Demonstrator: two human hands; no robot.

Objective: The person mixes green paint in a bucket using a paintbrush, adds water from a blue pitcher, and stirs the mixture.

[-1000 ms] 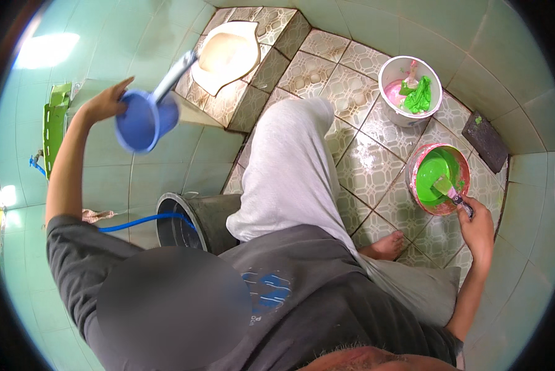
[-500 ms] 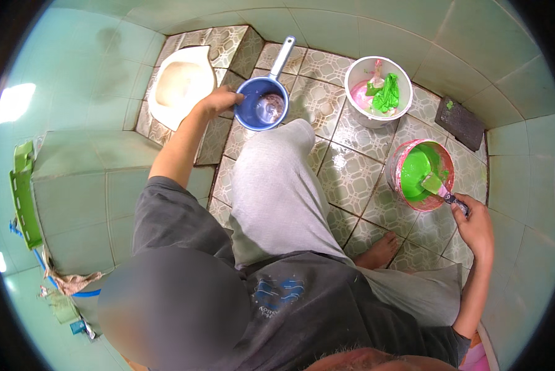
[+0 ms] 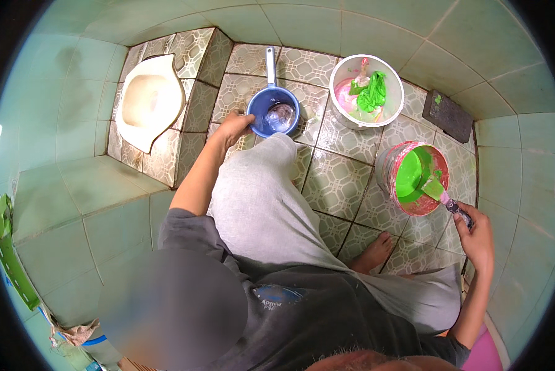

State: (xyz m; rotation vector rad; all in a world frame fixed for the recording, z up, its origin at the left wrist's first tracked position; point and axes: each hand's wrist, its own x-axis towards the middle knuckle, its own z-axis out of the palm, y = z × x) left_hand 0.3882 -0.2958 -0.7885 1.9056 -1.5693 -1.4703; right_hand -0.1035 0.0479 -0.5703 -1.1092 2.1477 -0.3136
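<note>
My left hand (image 3: pixel 234 127) grips the rim of a blue plastic dipper (image 3: pixel 259 102) at its left side. A little cloudy liquid shows in the dipper, and its long handle points away from me. On the right, my right hand (image 3: pixel 477 238) is closed round the dark, paint-spotted handle of a paintbrush (image 3: pixel 434 187). Bright green paint coats the brush head, which is tilted over the rim into a red-rimmed paint bucket (image 3: pixel 441 167). Green paint (image 3: pixel 409 176) lies inside that bucket.
Beyond the paint bucket stands a white bucket (image 3: pixel 345 115) holding green plastic and pinkish liquid. A dark block (image 3: pixel 447 116) rests by the right wall. A squat toilet (image 3: pixel 150 102) sits on a raised tiled step at left. My bare foot (image 3: pixel 375 252) is on the tiled floor.
My left hand has moved the dipper rightward, away from the toilet, and slightly nearer. My right hand keeps the brush at the paint bucket. The whole view has shifted a little.
</note>
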